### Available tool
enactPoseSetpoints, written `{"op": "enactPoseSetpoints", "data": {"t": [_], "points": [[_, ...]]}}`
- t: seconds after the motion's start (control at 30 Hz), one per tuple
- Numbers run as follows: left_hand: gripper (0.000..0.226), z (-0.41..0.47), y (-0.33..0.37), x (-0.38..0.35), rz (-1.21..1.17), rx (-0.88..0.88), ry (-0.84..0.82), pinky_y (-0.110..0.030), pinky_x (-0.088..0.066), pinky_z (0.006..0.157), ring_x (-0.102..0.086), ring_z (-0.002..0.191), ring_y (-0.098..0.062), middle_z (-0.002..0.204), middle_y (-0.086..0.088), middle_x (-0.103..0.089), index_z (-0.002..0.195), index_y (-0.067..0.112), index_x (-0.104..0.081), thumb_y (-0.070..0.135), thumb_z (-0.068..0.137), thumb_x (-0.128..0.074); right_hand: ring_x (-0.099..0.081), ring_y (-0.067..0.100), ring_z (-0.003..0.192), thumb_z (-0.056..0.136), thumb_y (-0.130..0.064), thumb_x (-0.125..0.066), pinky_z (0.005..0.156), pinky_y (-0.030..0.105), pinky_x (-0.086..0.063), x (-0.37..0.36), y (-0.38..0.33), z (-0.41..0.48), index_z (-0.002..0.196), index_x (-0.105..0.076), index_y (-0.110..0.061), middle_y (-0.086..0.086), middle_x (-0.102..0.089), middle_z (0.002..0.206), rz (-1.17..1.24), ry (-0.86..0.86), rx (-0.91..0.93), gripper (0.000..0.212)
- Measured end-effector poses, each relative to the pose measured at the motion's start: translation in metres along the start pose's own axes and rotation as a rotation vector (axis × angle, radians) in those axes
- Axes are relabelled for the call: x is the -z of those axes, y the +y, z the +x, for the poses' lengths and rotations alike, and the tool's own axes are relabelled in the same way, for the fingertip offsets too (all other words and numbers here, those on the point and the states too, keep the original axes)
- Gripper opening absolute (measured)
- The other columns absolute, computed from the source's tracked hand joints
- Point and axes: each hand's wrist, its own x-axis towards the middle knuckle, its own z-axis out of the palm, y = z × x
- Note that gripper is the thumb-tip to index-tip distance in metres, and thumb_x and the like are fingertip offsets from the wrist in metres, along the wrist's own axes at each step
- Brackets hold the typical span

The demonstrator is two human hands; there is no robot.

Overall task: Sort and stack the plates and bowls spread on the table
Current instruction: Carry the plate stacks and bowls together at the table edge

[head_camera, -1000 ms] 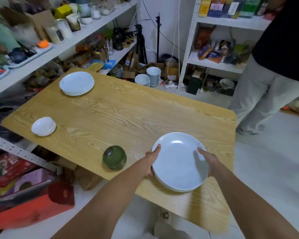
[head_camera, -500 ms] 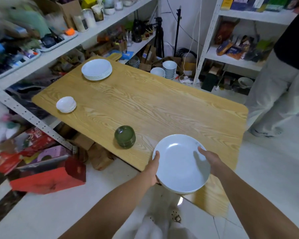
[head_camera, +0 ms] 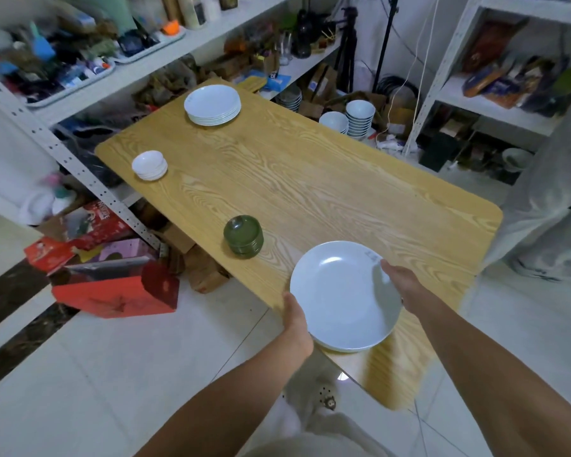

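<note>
Left hand (head_camera: pixel 295 319) and right hand (head_camera: pixel 401 282) grasp the white deep plate (head_camera: pixel 340 298) between them by opposite rims, over the counter (head_camera: pixel 310 192) edge. A thin rim grip could slip, so the plate tips and drops.

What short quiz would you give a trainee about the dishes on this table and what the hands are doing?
1. True or false: the stack of white plates stands farther from the person than the small white bowls.
2. Which stack on the table is nearest the two hands? A) the stack of white plates B) the small white bowls C) the green bowls
3. What do the left hand and the right hand hold together?

Key: 1 true; 2 C; 3 the large white plate, gripped at opposite edges of its rim.
</note>
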Motion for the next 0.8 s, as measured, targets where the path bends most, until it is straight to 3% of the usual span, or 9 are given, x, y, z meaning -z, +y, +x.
{"op": "enactPoseSetpoints", "data": {"t": [0.1, 0.27, 0.53, 0.7, 0.8], "points": [[0.106, 0.054, -0.014, 0.001, -0.101, 0.039, 0.069, -0.05, -0.037, 0.108, -0.048, 0.129, -0.031, 0.144, -0.002, -0.048, 0.141, 0.027, -0.04, 0.092, 0.058, -0.027, -0.057, 0.027, 0.087, 0.095, -0.038, -0.051, 0.077, 0.033, -0.043, -0.003, -0.007, -0.001, 0.111, -0.063, 0.001, 0.018, -0.062, 0.1, -0.096, -0.013, 0.051, 0.043], [0.078, -0.003, -0.004, 0.002, -0.148, 0.101, 0.027, -0.046, -0.034, 0.113, -0.049, 0.129, -0.031, 0.138, -0.01, -0.054, 0.137, 0.019, -0.047, 0.071, 0.09, -0.013, -0.058, 0.024, 0.086, 0.096, -0.033, -0.051, 0.077, 0.029, -0.042, -0.005, -0.016, 0.0, 0.114, -0.063, -0.001, 0.011, -0.062, 0.097, -0.151, -0.091, 0.128, 0.039], [0.069, -0.012, -0.009, -0.002, -0.217, 0.082, -0.048, -0.04, -0.036, 0.108, -0.048, 0.13, -0.031, 0.141, -0.01, -0.051, 0.139, 0.02, -0.046, 0.063, 0.095, -0.016, -0.059, 0.026, 0.081, 0.093, -0.033, -0.057, 0.075, 0.031, -0.043, -0.005, -0.021, 0.013, 0.1, -0.065, -0.003, 0.013, -0.062, 0.094, -0.223, -0.11, 0.119, 0.032], [0.066, -0.016, -0.011, -0.001, -0.267, 0.114, -0.052, -0.04, -0.034, 0.109, -0.047, 0.13, -0.031, 0.141, -0.007, -0.051, 0.139, 0.023, -0.046, 0.066, 0.093, -0.022, -0.064, 0.033, 0.099, 0.09, -0.041, -0.058, 0.087, 0.039, -0.049, -0.01, -0.018, 0.016, 0.112, -0.064, -0.003, 0.014, -0.066, 0.108, -0.264, -0.125, 0.115, 0.045], [0.067, -0.013, -0.014, 0.0, -0.316, 0.116, -0.067, -0.041, -0.034, 0.112, -0.048, 0.128, -0.031, 0.14, -0.006, -0.052, 0.138, 0.026, -0.046, 0.068, 0.092, -0.022, -0.061, 0.029, 0.095, 0.093, -0.039, -0.054, 0.082, 0.035, -0.046, -0.007, -0.02, 0.016, 0.117, -0.062, -0.002, 0.013, -0.064, 0.109, -0.239, -0.154, 0.089, 0.044]]}}
